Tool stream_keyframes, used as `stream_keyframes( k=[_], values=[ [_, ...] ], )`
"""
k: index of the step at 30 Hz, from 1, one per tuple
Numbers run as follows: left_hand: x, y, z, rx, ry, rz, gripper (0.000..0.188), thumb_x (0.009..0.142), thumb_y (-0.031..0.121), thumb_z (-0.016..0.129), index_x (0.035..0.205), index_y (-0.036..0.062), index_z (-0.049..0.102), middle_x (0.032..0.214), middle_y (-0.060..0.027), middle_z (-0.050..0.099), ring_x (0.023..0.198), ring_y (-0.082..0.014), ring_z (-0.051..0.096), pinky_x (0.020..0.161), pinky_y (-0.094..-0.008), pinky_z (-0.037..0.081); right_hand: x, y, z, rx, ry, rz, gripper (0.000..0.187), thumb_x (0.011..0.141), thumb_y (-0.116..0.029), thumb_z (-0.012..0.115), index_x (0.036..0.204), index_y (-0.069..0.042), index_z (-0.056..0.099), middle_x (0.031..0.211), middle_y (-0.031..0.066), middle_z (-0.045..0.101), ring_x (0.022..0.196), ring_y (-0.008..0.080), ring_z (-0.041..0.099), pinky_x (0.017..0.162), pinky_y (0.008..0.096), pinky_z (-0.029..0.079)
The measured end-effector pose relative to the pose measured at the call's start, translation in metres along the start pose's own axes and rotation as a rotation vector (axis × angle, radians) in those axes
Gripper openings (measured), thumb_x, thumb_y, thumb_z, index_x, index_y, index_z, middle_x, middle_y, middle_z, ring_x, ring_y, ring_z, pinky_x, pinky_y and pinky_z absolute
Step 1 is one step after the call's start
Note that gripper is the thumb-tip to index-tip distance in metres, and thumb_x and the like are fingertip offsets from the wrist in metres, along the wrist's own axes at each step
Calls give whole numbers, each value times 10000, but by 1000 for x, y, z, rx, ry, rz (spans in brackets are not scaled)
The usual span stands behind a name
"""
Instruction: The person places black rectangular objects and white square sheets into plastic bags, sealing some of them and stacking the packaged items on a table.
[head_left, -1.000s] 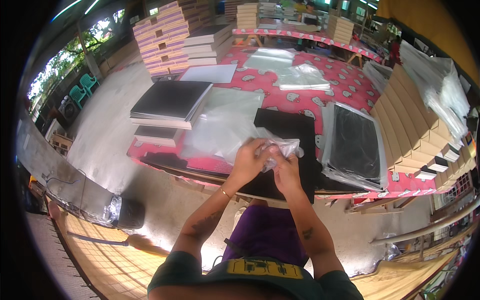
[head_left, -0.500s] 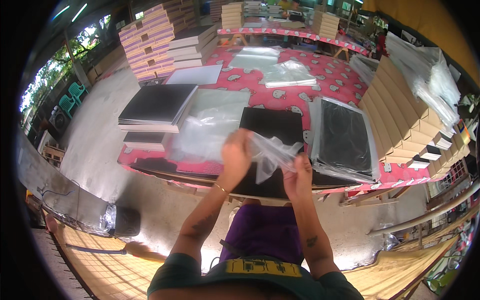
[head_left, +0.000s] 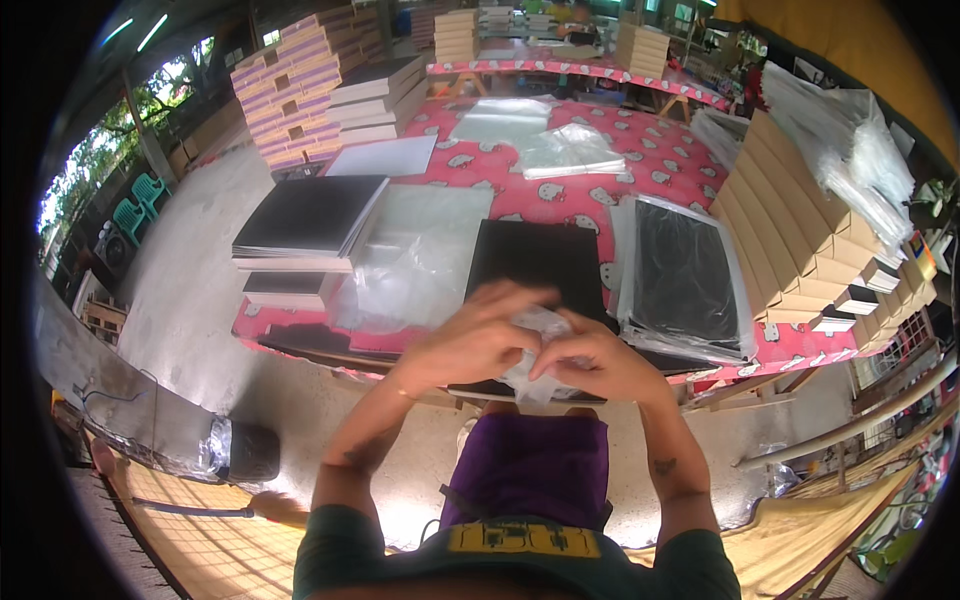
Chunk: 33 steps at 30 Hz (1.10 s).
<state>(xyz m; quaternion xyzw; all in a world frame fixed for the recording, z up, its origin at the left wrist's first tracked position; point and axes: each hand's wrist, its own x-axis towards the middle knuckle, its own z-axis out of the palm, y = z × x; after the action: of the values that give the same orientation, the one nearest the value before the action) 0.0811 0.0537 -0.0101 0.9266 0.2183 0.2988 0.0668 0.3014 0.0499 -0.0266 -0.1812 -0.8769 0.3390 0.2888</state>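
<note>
Your left hand (head_left: 468, 342) and right hand (head_left: 608, 362) are both grasping crumpled clear plastic (head_left: 530, 385) between them, in front of a black board (head_left: 535, 258) that is lying on the pink patterned surface (head_left: 662, 160). Left of the board, clear sleeves (head_left: 405, 275) are lying beside a black-topped stack (head_left: 310, 215); to its right, a plastic-covered black pile (head_left: 680, 280) is resting near brown cartons (head_left: 790, 215)

One left hand (head_left: 470, 342) and one right hand (head_left: 608, 364) make two, with one crumpled piece of clear plastic (head_left: 532, 388) between them. The near pink surface (head_left: 665, 140) carries one flat black board (head_left: 535, 252), one white sheet (head_left: 380, 156), one plastic-wrapped black pile (head_left: 680, 280) and three spreads of clear plastic (head_left: 425, 235) across its middle. Elsewhere are two green chairs (head_left: 150, 190), one broom (head_left: 275, 508) and two light tubes (head_left: 152, 33). The striped cartons (head_left: 290, 105) are too crowded to count surely.
</note>
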Motion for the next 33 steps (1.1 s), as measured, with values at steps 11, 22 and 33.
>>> stream_keyframes(
  k=[11, 22, 33],
  values=[
    [-5, -27, -24, 833, 367, -424, 238, 797, 211, 669, 881, -12, 656, 1236, -210, 527, 1095, -387, 522, 940, -491, 394, -19, -12, -62, -982, 531, 638, 265, 833, -237, 612, 1041, -78, 655, 1083, 161, 539, 902, 385, 595, 770, 441, 483],
    [-30, 3, -48, -567, 149, -510, 194, 819, 124, 602, 703, -4, 514, 783, -102, 553, 756, -230, 518, 830, -390, 419, -86, 34, -42, 999, 667, 93, 329, 924, -343, 544, 773, -67, 640, 725, 1, 573, 765, 220, 576, 845, 380, 414],
    [-33, -3, -14, -606, -521, -208, 277, 906, 224, 603, 1061, -7, 607, 925, -89, 619, 846, -184, 588, 759, -291, 475, -130, 79, -26, 1546, 330, 32, 539, 877, -459, 578, 1159, -2, 529, 818, 141, 630, 859, 249, 621, 786, 370, 495]
  ],
)
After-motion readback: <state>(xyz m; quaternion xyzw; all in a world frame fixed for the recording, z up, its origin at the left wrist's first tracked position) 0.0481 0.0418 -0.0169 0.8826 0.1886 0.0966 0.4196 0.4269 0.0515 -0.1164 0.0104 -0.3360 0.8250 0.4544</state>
